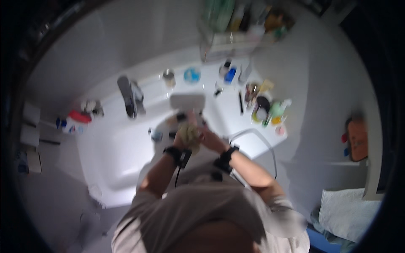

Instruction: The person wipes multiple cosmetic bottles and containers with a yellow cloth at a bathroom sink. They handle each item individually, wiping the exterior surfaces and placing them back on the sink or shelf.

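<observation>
Over a white washbasin [117, 151], both hands are close together in front of my body. My left hand [179, 141] is closed around a crumpled beige cloth or sponge [189, 132]. From the right, my right hand [213, 140] meets it, its fingers beside the cloth and a small pale pink item [193, 118]. Blur hides whether those fingers grip the pink item or just touch the cloth. A small bottle with a dark cap [155, 135] lies in the basin left of my hands. Dark caps or small containers [181, 116] show just beyond them. Each wrist wears a black strapped device.
A chrome faucet [128, 98] rises at the back left. Along the rim stand a metal cup [168, 75], a blue round dish [192, 75] and a blue bottle [230, 75]. Several bottles, including a green pump bottle [277, 109], crowd the right. A cable [274, 151] loops beside my right arm.
</observation>
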